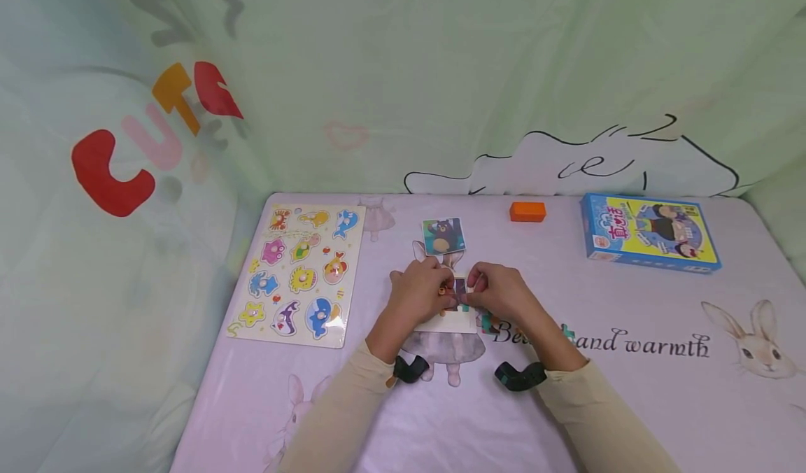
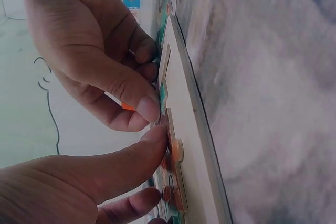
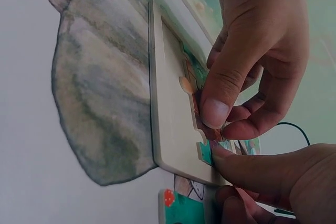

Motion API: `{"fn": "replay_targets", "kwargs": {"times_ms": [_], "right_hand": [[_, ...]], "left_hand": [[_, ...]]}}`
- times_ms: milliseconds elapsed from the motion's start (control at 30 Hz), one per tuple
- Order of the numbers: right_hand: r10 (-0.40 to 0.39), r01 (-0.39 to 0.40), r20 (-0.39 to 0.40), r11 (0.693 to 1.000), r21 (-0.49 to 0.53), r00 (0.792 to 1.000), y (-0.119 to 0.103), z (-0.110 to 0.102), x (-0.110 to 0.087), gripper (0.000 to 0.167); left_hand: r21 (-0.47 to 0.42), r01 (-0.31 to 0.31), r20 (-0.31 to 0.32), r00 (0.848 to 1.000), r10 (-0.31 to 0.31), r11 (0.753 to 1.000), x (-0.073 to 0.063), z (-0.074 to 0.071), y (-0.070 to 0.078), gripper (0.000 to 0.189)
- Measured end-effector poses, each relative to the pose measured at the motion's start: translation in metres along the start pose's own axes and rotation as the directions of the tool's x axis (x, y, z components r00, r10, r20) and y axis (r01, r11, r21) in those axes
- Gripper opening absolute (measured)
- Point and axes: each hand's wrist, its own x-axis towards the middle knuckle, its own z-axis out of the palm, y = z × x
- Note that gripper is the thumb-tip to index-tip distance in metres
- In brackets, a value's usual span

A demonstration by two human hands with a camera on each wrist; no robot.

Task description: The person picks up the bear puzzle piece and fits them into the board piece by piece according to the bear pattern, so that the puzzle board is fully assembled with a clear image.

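A pale wooden jigsaw board (image 1: pixel 443 324) lies flat on the table between the two hands. Brown and green puzzle pieces sit on it, partly covered by fingers. My left hand (image 1: pixel 417 292) leans over the board from the left, thumb and forefinger pinching a brown puzzle piece (image 3: pixel 214 134). From the right, my right hand (image 1: pixel 506 294) meets it, its thumb and finger on a green-edged puzzle piece (image 3: pixel 205 152). Both hands' fingertips nearly touch. Beside the board, a loose green puzzle piece (image 3: pixel 184 208) with a red spotted patch lies partly under the right wrist.
Behind the board lies a bear picture card (image 1: pixel 443 236). A sea-animal knob puzzle (image 1: pixel 292 277) lies to the left. An orange block (image 1: pixel 527 212) and a blue-and-yellow box (image 1: pixel 651 231) stand toward the back right. Another green piece (image 1: pixel 569 333) shows beyond the right forearm.
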Motion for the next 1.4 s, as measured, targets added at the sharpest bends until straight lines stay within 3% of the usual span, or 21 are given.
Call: {"fn": "replay_targets", "kwargs": {"times_ms": [233,667,833,1100,1400], "right_hand": [[-0.009,0.009,0.01,1.0,-0.007,1.0,0.0,0.0,0.001,0.028],[-0.017,0.017,0.023,1.0,-0.011,1.0,-0.003,-0.003,0.002,0.028],[-0.034,0.035,0.027,0.999,-0.026,0.999,-0.002,-0.004,0.002,0.028],[-0.04,0.041,0.02,0.998,-0.04,0.999,0.002,-0.002,0.003,0.027],[-0.037,0.038,0.02,0.998,-0.045,0.999,0.002,-0.002,0.003,0.028]], "left_hand": [[-0.003,0.03,0.015,0.999,-0.03,1.0,-0.001,0.0,0.0,0.019],[-0.059,0.001,0.01,1.0,0.0,0.998,0.0,-0.002,-0.006,0.017],[-0.1,-0.038,0.027,0.999,0.041,0.994,-0.003,-0.003,-0.013,0.02],[-0.043,-0.054,0.093,0.994,0.058,0.998,-0.011,-0.011,-0.037,0.052],[-0.097,-0.042,0.109,0.993,0.052,0.994,-0.014,-0.014,-0.049,0.045]]}}
